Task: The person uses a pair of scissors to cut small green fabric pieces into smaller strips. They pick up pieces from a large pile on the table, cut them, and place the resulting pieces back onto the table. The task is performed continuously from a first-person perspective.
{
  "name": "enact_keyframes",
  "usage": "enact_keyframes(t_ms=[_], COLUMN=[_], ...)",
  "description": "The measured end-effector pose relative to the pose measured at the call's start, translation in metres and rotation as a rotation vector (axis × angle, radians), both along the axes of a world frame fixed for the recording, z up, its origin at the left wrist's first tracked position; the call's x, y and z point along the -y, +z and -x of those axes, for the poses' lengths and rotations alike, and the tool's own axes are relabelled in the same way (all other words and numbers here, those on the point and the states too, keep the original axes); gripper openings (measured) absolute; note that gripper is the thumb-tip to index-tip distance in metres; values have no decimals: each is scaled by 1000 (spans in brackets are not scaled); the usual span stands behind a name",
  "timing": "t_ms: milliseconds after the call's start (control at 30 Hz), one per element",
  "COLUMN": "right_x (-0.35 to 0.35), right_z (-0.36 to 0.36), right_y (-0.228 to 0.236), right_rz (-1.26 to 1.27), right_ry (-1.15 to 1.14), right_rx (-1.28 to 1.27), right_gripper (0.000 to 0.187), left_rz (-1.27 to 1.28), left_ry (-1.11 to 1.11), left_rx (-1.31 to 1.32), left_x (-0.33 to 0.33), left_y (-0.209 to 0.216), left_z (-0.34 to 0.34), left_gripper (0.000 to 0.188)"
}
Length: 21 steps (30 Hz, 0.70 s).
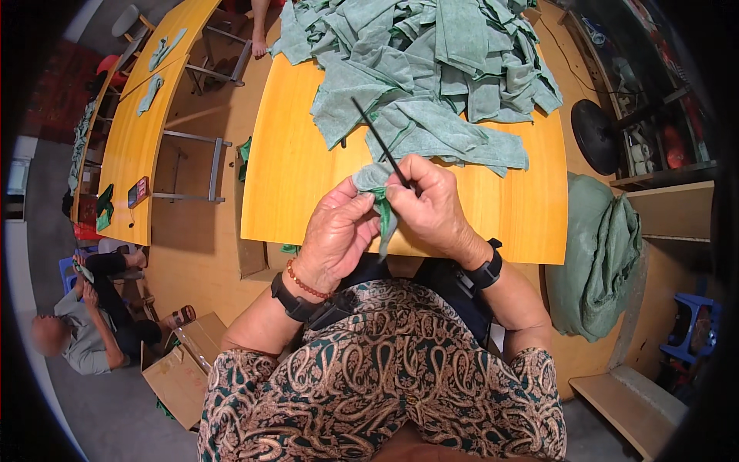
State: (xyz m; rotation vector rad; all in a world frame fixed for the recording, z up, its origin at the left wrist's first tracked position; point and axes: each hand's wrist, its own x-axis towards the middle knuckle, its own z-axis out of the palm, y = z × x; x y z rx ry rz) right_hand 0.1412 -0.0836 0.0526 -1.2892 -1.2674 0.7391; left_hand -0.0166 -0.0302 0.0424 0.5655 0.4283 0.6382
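Observation:
Near the front edge of the yellow table (pixel 281 146), both hands meet at a small grey-green cloth piece (pixel 372 177) with a brighter green strip along it. My left hand (pixel 339 227) is closed, pinching the cloth between thumb and fingers. In the closed fingers of my right hand (pixel 428 202) is a thin black stick-like tool (pixel 376 135), slanting up and to the left past the cloth. The right thumb and fingertips also press at the cloth's right side. Whether the tool has one arm or two I cannot tell.
A large heap of grey-green cloth pieces (pixel 416 65) covers the table's far part. To the right lies a big green sack (pixel 591 258). On the left are another long table (pixel 158 115), a seated person (pixel 92 323) and an open cardboard box (pixel 181 373).

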Motion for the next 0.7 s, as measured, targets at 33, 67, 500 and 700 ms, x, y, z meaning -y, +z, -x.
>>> enact_keyframes(t_ms=[33, 67, 500, 700], right_x=[-1, -2, -9, -2], right_z=[-2, -2, -5, 2], right_y=[-1, 0, -9, -3], right_rz=[39, 23, 97, 131], right_ry=[-2, -19, 1, 18], right_rx=[-46, -18, 18, -10], right_gripper=[8, 9, 10, 10], left_rz=[29, 25, -11, -127], left_ry=[-8, -9, -49, -144], left_rx=[9, 19, 67, 42], left_x=[1, 0, -5, -14], left_y=[3, 3, -17, -21], left_z=[-1, 0, 5, 17], left_gripper=[29, 30, 33, 33])
